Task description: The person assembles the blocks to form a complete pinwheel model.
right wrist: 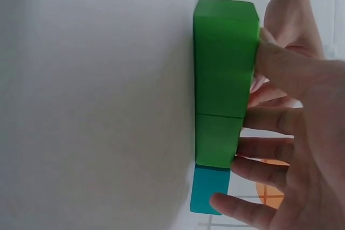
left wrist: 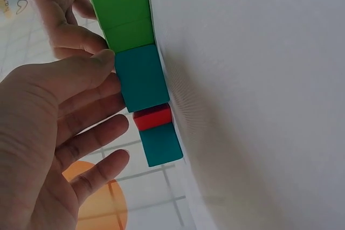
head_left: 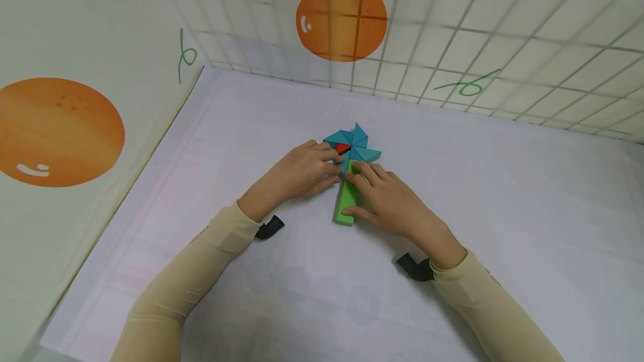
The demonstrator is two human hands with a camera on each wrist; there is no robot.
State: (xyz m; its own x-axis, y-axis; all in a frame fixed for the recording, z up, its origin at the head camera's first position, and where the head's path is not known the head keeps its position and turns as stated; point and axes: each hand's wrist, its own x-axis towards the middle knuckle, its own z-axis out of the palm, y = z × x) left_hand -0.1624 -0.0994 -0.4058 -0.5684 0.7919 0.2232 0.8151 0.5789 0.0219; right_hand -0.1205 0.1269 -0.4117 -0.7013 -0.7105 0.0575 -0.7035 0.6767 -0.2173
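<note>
Teal triangular blocks (head_left: 359,137) lie in a pinwheel on the white surface, with a red block (head_left: 342,148) between two of them on the left. Two green blocks (head_left: 346,201) run end to end like a stem from the pinwheel's near side. My left hand (head_left: 304,172) touches the pinwheel's left side; in the left wrist view its thumb tip rests by a teal block (left wrist: 143,79) where it meets the green. Laid along the green blocks from the right is my right hand (head_left: 394,203), fingers extended, thumb at the near end. Fingertips partly cover the join.
A white tabletop (head_left: 478,211) spreads around the blocks. Behind it stands a grid-patterned wall (head_left: 427,32) under a sheer covering with printed oranges (head_left: 342,21). Black wrist-worn pieces (head_left: 415,267) stick out from under both forearms.
</note>
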